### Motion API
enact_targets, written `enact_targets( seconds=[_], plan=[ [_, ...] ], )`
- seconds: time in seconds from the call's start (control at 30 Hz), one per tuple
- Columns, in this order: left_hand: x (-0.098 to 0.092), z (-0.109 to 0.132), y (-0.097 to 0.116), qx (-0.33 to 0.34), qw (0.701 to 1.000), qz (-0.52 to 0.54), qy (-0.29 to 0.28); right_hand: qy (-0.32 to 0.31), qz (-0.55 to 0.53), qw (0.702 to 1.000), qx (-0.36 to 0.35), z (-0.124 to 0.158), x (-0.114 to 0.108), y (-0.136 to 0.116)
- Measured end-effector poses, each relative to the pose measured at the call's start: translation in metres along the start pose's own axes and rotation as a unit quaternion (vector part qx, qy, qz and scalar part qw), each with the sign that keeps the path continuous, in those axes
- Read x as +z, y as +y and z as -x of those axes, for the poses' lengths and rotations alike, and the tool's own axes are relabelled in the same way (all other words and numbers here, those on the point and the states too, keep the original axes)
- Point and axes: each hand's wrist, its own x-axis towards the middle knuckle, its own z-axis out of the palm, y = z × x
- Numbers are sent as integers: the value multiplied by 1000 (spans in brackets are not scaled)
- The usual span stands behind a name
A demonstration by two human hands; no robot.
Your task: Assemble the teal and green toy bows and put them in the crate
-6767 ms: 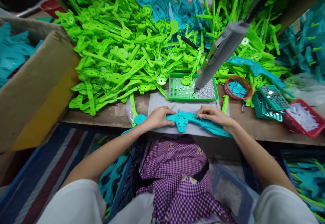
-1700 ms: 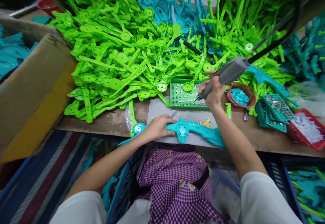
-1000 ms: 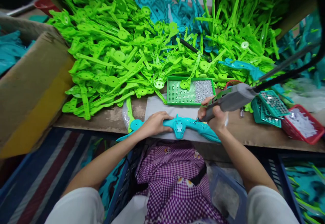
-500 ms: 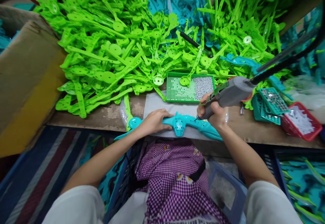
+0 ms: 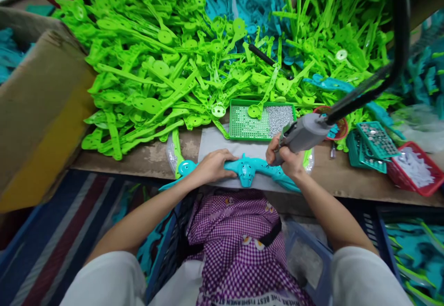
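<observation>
A long turquoise plastic part [image 5: 247, 174] lies across the near edge of the bench, partly on a pale sheet [image 5: 211, 144]. My left hand [image 5: 217, 166] is closed around it, left of its middle lug. In my right hand [image 5: 287, 159] is a grey electric screwdriver [image 5: 307, 132], tilted, with a black cable at its rear. Its tip is at the right half of the turquoise part; whether it touches a screw is too small to tell. Just behind stands a green perforated tray [image 5: 248, 125] with many small silver screws [image 5: 280, 120] at its right side.
Lime-green plastic parts [image 5: 149, 65] are heaped across the back, with turquoise parts [image 5: 239, 5] behind. A cardboard box [image 5: 41, 111] stands at left. On the right are small green trays of metal pieces [image 5: 376, 140] and a red basket of white pieces [image 5: 416, 167].
The screwdriver and my right hand have shifted slightly left along the turquoise part, and the cable stands more upright. My left hand keeps its hold. The whole view has shifted a little.
</observation>
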Motion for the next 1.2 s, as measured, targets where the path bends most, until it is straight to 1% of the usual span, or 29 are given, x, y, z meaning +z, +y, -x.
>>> enact_targets(
  seconds=[0.1, 0.17, 0.2, 0.27, 0.3, 0.33, 0.37, 0.4, 0.47, 0.5, 0.53, 0.57, 0.6, 0.63, 0.7, 0.77, 0.87, 0.93, 1.0, 1.07, 1.13, 1.2],
  plan=[
    [2, 0, 2, -6, 1000, -2, 1, 12, 11, 1000, 0, 3, 1, -4],
    [1, -1, 6, -3, 1000, 9, 3, 45, 1, 999, -24, 3, 4, -16],
    [-1, -2, 8, -1, 1000, 20, 1, 68, -13, 996, -48, 2, 6, -25],
    [-10, -3, 12, 7, 997, 74, -2, 106, -42, 987, -110, 2, 10, -44],
    [-18, -1, 14, 11, 993, 118, 3, 117, -48, 982, -139, 4, 11, -53],
    [-27, 4, 14, 12, 985, 170, 20, 120, -46, 979, -157, 6, 11, -59],
    [-37, 11, 12, 7, 973, 223, 54, 119, -37, 979, -159, 9, 11, -63],
    [-47, 21, 8, -9, 958, 267, 106, 119, -27, 982, -146, 13, 10, -64],
    [-61, 48, -5, -71, 918, 305, 245, 122, -25, 987, -103, 22, 9, -60],
    [-64, 63, -14, -114, 895, 293, 315, 126, -32, 988, -87, 25, 10, -56],
    [-63, 77, -24, -155, 873, 274, 372, 130, -44, 987, -81, 28, 12, -50],
    [-59, 91, -34, -188, 860, 262, 397, 127, -54, 987, -82, 29, 17, -45],
    [-53, 102, -43, -221, 852, 272, 390, 118, -62, 987, -87, 29, 23, -39],
    [-45, 110, -50, -253, 844, 300, 367, 102, -68, 988, -91, 26, 31, -33],
    [-32, 118, -57, -300, 825, 358, 318, 66, -88, 989, -95, 17, 50, -21],
    [-24, 117, -56, -321, 810, 394, 293, 34, -112, 988, -98, 4, 67, -9],
    [-27, 110, -49, -334, 806, 421, 249, 16, -126, 987, -96, -11, 82, 6],
    [-32, 107, -45, -343, 802, 446, 200, 31, -128, 987, -98, -15, 85, 11],
    [-37, 106, -40, -345, 790, 482, 155, 52, -130, 984, -110, -16, 84, 13],
    [-39, 107, -34, -334, 782, 509, 134, 66, -132, 981, -126, -15, 82, 12],
    [-40, 108, -26, -322, 775, 528, 131, 72, -124, 981, -131, -13, 80, 8],
    [-42, 107, -18, -322, 759, 555, 113, 73, -111, 982, -135, -11, 78, 1]
  ],
)
